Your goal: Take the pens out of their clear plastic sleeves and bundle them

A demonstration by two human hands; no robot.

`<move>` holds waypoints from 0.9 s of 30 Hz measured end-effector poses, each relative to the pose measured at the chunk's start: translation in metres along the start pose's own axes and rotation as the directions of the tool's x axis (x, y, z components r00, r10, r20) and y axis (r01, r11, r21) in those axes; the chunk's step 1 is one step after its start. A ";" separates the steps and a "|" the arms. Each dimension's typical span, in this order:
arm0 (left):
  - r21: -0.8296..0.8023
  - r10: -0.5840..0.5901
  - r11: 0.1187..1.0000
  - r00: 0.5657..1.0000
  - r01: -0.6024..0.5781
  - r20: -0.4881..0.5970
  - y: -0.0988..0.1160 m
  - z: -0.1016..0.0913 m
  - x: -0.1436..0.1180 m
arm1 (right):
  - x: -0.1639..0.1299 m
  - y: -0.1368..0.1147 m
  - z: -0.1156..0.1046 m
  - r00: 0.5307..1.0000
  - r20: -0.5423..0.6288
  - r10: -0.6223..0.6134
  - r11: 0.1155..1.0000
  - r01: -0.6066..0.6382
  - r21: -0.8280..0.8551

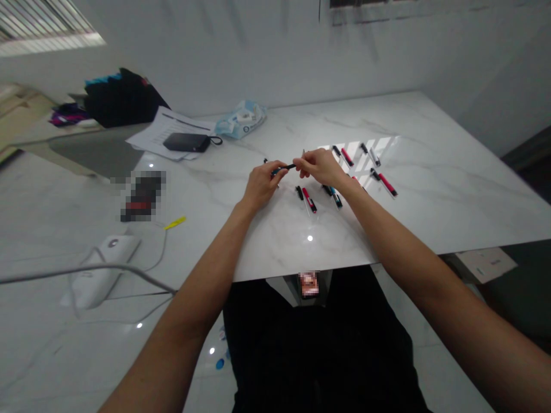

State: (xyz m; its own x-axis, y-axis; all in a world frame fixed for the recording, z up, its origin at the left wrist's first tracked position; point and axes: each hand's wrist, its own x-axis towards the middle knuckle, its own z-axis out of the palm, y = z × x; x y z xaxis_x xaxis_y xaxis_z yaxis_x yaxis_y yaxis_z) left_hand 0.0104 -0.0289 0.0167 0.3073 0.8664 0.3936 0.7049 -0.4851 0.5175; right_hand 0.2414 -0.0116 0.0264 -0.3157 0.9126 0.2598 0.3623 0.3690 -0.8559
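Observation:
My left hand [260, 184] is closed in a pinch around a slim dark pen [290, 167] with a bluish barrel, held level just above the table. The pen's black end points at my right hand [317, 165], whose fingertips are pinched together right beside it. A thin pale sliver sticks up from those fingers; what they grip is too small to make out. Below the hands lie a red pen [309, 200] with a black cap [299, 193] beside it, and a blue pen [336, 197]. Farther right are more red pens [388, 184] and a clear-barrelled pen [376, 156], with black caps near them.
On the marble-patterned table [447, 189], a light-blue plastic packet [241, 119], papers [150, 135] and a black power bank [187, 141] stand at the back left. A white power strip [103, 269] with cables lies at left. A phone [309, 285] sits below the front edge.

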 end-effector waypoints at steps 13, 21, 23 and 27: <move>0.003 0.010 1.000 0.999 -0.010 0.035 -0.003 0.000 0.001 | 0.003 0.005 0.003 0.999 -0.023 -0.032 0.999 0.032 0.027; -0.013 0.009 1.000 0.999 -0.008 0.035 -0.005 0.000 0.002 | 0.001 0.000 0.003 1.000 -0.013 -0.027 1.000 0.027 -0.005; -0.018 0.008 1.000 1.000 -0.008 0.030 -0.005 0.000 0.001 | 0.000 -0.001 0.004 0.998 -0.017 -0.053 0.999 0.053 0.006; -0.022 -0.011 1.000 0.999 0.012 0.037 -0.004 0.000 0.001 | 0.000 -0.003 0.004 0.998 -0.005 -0.070 0.998 0.070 -0.005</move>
State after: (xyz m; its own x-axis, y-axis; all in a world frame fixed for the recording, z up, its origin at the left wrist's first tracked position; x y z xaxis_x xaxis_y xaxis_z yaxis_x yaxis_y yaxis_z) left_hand 0.0078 -0.0268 0.0154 0.3227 0.8757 0.3592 0.6945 -0.4769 0.5387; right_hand 0.2374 -0.0132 0.0270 -0.3358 0.8855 0.3210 0.3441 0.4326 -0.8333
